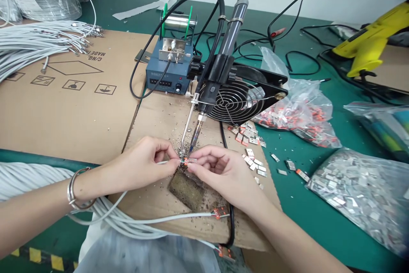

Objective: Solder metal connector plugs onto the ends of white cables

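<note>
My left hand (pixel 153 160) pinches the end of a grey cable just left of the soldering iron's tip. Thumb and fingers of my right hand (pixel 220 170) close on a small orange and metal connector (pixel 186 161), which meets the cable's wires between my hands. Right above it, the soldering iron (pixel 197 132) points down from its stand, with a thin metal feed tube (pixel 188 124) beside it. A brown sponge (pixel 187 190) lies below my fingers. Two cables with orange connectors (pixel 221 212) lie nearer to me.
Behind stands a blue solder feeder (pixel 168 73) with a solder reel, next to a black fan (pixel 236 100). Loose metal connector parts (pixel 250 152) lie right of my right hand. Bags of parts (pixel 358 192) sit at the right. Grey cable bundles (pixel 35 43) lie on cardboard at the left.
</note>
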Available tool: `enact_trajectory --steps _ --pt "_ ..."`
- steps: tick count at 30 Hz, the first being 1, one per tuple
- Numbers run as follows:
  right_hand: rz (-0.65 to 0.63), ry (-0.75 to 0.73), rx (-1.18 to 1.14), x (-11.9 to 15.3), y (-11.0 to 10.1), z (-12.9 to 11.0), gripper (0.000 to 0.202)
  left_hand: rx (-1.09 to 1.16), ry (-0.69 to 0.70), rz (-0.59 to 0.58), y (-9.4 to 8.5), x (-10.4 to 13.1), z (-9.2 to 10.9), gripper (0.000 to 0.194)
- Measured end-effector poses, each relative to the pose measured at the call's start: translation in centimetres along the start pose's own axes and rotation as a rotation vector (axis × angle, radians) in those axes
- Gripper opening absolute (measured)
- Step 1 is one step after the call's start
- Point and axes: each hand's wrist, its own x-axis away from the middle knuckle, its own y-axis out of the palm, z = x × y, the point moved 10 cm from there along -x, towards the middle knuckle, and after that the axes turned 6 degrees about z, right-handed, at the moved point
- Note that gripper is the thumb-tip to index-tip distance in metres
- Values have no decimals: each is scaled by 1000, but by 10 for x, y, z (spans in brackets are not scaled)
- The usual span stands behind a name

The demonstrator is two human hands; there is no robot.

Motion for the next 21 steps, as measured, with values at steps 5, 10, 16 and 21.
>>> enact_trajectory --steps 5,10,16,21 --pt "58 -41 43 0 -2 -1 18 -17 -1 -5 1 -1 1 20" --pt "56 -38 57 1 -2 -1 17 -19 1 -6 1 1 1 20" --pt "25 -34 64 0 -1 0 16 -10 -5 -9 2 1 1 20" --pt "-61 4 -57 1 1 -2 12 48 -14 2 0 0 2 19"
